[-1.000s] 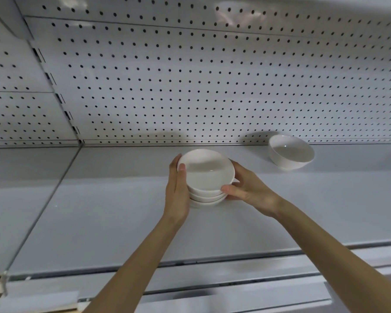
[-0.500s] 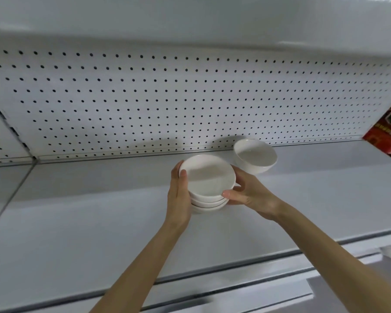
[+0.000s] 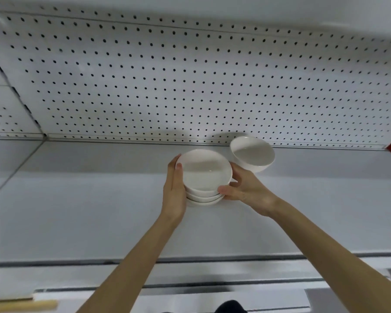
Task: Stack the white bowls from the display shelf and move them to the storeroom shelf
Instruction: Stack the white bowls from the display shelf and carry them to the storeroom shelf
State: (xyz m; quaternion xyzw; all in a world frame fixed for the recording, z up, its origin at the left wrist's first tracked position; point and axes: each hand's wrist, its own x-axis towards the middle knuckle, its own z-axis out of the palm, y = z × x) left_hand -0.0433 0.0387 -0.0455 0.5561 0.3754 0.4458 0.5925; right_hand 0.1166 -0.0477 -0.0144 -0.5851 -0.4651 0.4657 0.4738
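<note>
Bowls are being gathered near the back edge of the display shelf (image 3: pixel 99 211), about midway along it. A stack of white bowls (image 3: pixel 204 177), three rims showing, is being clasped from both sides. The left hand (image 3: pixel 175 193) is cupping the stack's left flank, with the thumb lying up to the top rim and the fingers curving behind. The right hand (image 3: pixel 246 188) is gripping the right flank, thumb at the front by the lower bowls and fingers curling round the back. Whether the stack is resting on the shelf or hanging just above it is not showing clearly.

A deeper single bowl (image 3: pixel 252 154) is sitting just to the right of the stack, against the pegboard (image 3: pixel 190 75) at the back edge. The right hand's fingers are passing between the two.

The step in hand is probably joining this last bowl to the stack. It is looking deeper than the others, so it is likely nesting better underneath them than perched on top. Doing this well is calling for a level stack and even pressure from both palms. The grip should be reaching low enough to catch the bottom bowl, since glazed ware is likely slippery. The right knuckles are needing care too, so they are not nudging the single bowl along the back edge.
</note>
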